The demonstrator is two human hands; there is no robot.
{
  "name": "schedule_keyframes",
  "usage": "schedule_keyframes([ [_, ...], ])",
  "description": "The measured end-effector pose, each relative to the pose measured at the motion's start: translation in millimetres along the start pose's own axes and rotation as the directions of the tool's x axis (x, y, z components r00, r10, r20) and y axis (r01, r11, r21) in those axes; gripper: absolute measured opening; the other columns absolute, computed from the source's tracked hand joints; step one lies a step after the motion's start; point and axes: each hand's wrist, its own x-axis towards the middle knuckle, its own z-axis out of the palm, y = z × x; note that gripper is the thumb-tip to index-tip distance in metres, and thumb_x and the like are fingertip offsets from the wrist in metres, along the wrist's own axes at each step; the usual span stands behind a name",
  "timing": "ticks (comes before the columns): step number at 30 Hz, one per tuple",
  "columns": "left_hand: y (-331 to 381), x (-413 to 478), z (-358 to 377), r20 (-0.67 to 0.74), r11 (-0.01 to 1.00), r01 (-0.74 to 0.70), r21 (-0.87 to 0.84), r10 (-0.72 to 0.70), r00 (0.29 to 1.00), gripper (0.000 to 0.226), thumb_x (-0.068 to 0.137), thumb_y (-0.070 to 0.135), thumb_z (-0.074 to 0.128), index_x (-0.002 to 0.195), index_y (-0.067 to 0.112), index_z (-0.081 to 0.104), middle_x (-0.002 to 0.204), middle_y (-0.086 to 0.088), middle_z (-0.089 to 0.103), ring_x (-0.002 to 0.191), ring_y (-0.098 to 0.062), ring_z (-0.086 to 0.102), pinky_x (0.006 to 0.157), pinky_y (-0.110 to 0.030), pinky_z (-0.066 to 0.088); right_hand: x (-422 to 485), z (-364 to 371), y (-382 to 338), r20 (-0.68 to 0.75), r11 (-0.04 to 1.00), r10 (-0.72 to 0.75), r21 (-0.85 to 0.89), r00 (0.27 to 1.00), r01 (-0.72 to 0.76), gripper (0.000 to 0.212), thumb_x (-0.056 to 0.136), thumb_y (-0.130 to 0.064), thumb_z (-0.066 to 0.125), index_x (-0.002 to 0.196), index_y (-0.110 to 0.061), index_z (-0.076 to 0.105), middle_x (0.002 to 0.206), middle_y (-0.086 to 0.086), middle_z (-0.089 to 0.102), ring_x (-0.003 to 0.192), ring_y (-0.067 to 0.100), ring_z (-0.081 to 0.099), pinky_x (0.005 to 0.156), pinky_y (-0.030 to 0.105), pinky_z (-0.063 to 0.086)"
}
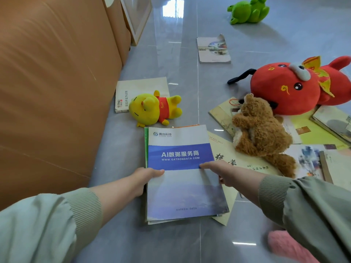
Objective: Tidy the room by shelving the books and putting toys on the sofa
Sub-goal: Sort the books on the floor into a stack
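A small stack of books with a blue and white booklet (182, 149) on top lies on the grey floor in front of me. My left hand (144, 179) grips the stack's left edge, thumb on the cover. My right hand (222, 172) grips its right edge the same way. Toys lie around: a yellow bear (152, 109) just beyond the stack, a brown teddy (258, 128) to the right, a red plush (296, 86) behind it, a green frog (248, 11) far off. The orange sofa (47, 82) fills the left.
More books lie scattered: a cream one (138, 88) under the yellow bear, a curled one (212, 50) further out, several (313, 133) beneath the brown and red toys, a cream sheet (226, 150) under the stack. Something pink (284, 243) sits at the lower right. A framed panel (136, 18) leans beside the sofa.
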Motion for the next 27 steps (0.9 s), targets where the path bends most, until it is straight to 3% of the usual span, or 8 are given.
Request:
schedule_keyframes([
  [2, 0, -3, 1, 0.021, 0.999, -0.027, -0.016, 0.028, 0.999, 0.082, 0.050, 0.020, 0.086, 0.124, 0.008, 0.054, 0.112, -0.010, 0.068, 0.102, -0.030, 0.065, 0.095, -0.050, 0.049, -1, 2, 2, 0.014, 1.000, 0.004, 0.011, 1.000, -0.004, 0.025, 0.086, -0.018, 0.068, 0.108, -0.010, 0.058, 0.084, 0.002, 0.060, 0.066, 0.015, 0.056, 0.047, 0.020, 0.036],
  [7, 14, -23, -2, 0.060, 0.968, -0.237, -0.084, 0.242, 0.968, 0.047, 0.079, -0.010, 0.064, 0.121, 0.007, 0.054, 0.112, -0.016, 0.068, 0.097, -0.034, 0.067, 0.089, -0.052, 0.051, -6, 4, -1, 0.078, 0.996, -0.007, 0.087, 0.997, 0.000, 0.027, 0.081, -0.011, 0.073, 0.105, -0.010, 0.061, 0.090, 0.005, 0.067, 0.074, 0.020, 0.064, 0.070, 0.031, 0.052],
  [11, 40, -45, -27, 0.066, 0.837, -0.535, -0.116, 0.544, 0.836, 0.070, 0.048, 0.005, 0.077, 0.115, 0.005, 0.057, 0.106, -0.012, 0.069, 0.090, -0.027, 0.066, 0.082, -0.041, 0.053, -19, 13, -31, 0.042, 0.936, -0.343, 0.106, 0.939, 0.337, 0.048, 0.063, 0.004, 0.080, 0.109, -0.004, 0.065, 0.105, 0.012, 0.070, 0.085, 0.025, 0.067, 0.071, 0.032, 0.054],
  [14, 67, -54, -46, -0.012, 0.732, -0.682, 0.006, 0.682, 0.731, 0.071, 0.057, 0.003, 0.079, 0.123, 0.007, 0.053, 0.111, -0.008, 0.065, 0.103, -0.024, 0.060, 0.092, -0.040, 0.047, -31, 26, -63, -0.057, 0.816, -0.575, 0.034, 0.816, 0.577, 0.053, 0.063, 0.004, 0.081, 0.109, -0.012, 0.061, 0.109, 0.005, 0.067, 0.094, 0.020, 0.065, 0.078, 0.033, 0.054],
  [19, 101, -60, -73, -0.005, 0.676, -0.735, -0.056, 0.736, 0.677, 0.060, 0.052, 0.002, 0.075, 0.109, 0.011, 0.061, 0.097, 0.003, 0.073, 0.091, -0.013, 0.068, 0.083, -0.034, 0.051, -35, 38, -106, -0.131, 0.655, -0.755, -0.106, 0.642, 0.748, 0.048, 0.068, -0.003, 0.081, 0.111, -0.011, 0.061, 0.103, -0.002, 0.068, 0.094, 0.013, 0.064, 0.075, 0.026, 0.053],
  [22, 112, -63, -79, 0.085, 0.683, -0.716, -0.146, 0.730, 0.678, 0.082, 0.025, 0.022, 0.092, 0.101, 0.011, 0.064, 0.092, 0.001, 0.075, 0.085, -0.013, 0.070, 0.072, -0.024, 0.055, -36, 34, -115, -0.031, 0.641, -0.765, -0.145, 0.644, 0.754, 0.045, 0.072, -0.011, 0.081, 0.111, -0.018, 0.059, 0.096, -0.012, 0.065, 0.089, 0.003, 0.062, 0.067, 0.012, 0.047],
  [24, 116, -64, -79, 0.126, 0.666, -0.733, -0.142, 0.746, 0.654, 0.086, 0.025, 0.034, 0.094, 0.103, 0.010, 0.064, 0.097, -0.001, 0.074, 0.090, -0.015, 0.070, 0.073, -0.023, 0.055, -33, 30, -117, 0.041, 0.645, -0.762, -0.049, 0.646, 0.763, 0.047, 0.073, -0.012, 0.080, 0.113, -0.023, 0.058, 0.103, -0.010, 0.066, 0.097, 0.007, 0.063, 0.077, 0.018, 0.052],
  [27, 121, -62, -79, 0.158, 0.659, -0.742, -0.122, 0.751, 0.641, 0.070, 0.040, 0.014, 0.087, 0.106, 0.011, 0.063, 0.100, 0.000, 0.074, 0.094, -0.015, 0.068, 0.077, -0.025, 0.053, -29, 25, -120, 0.121, 0.653, -0.756, 0.068, 0.644, 0.754, 0.046, 0.073, -0.007, 0.079, 0.110, -0.027, 0.060, 0.111, -0.002, 0.068, 0.104, 0.014, 0.064, 0.085, 0.029, 0.054],
])
